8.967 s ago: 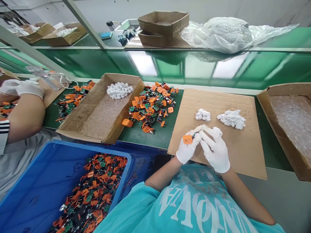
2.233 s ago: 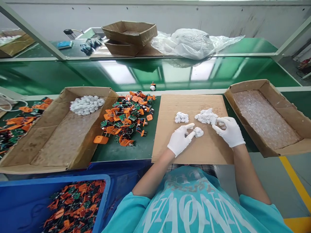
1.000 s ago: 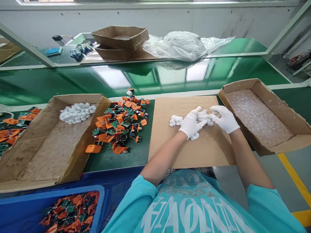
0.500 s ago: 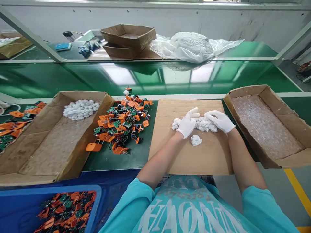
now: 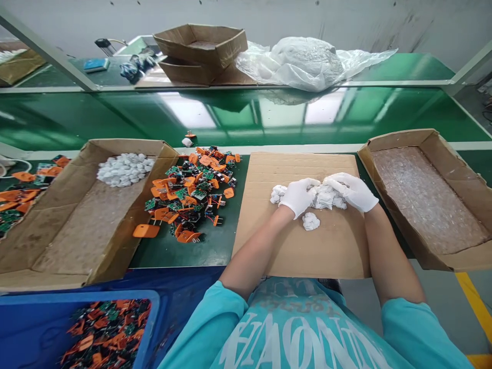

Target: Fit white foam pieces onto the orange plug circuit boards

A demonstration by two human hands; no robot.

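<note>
A soft white putty-like mass (image 5: 325, 197) lies in a lumpy row on a cardboard sheet (image 5: 300, 251). My left hand (image 5: 300, 196), in a white glove, bends its fingers onto the top of this mass. From the other side my right hand (image 5: 352, 190), also gloved, grips it with thumb and fingers. The fingertips of both hands come close together at its upper edge. A small separate white lump (image 5: 311, 221) sits nearer to me on the cardboard, touched by neither hand. More of the white mass shows left of my left hand.
Left of the cardboard is a heap of orange-and-green circuit parts (image 5: 192, 192). Beyond it, a cardboard tray (image 5: 84, 236) holds small white balls (image 5: 125, 169). Another tray (image 5: 430, 200) stands at right. A blue bin (image 5: 154, 318) with more parts is below left; a plastic bag (image 5: 303, 61) lies behind.
My hands have drawn closer together over the white mass, their fingers now more bent onto it. The view has tilted slightly downward. The separate lump stays put.
</note>
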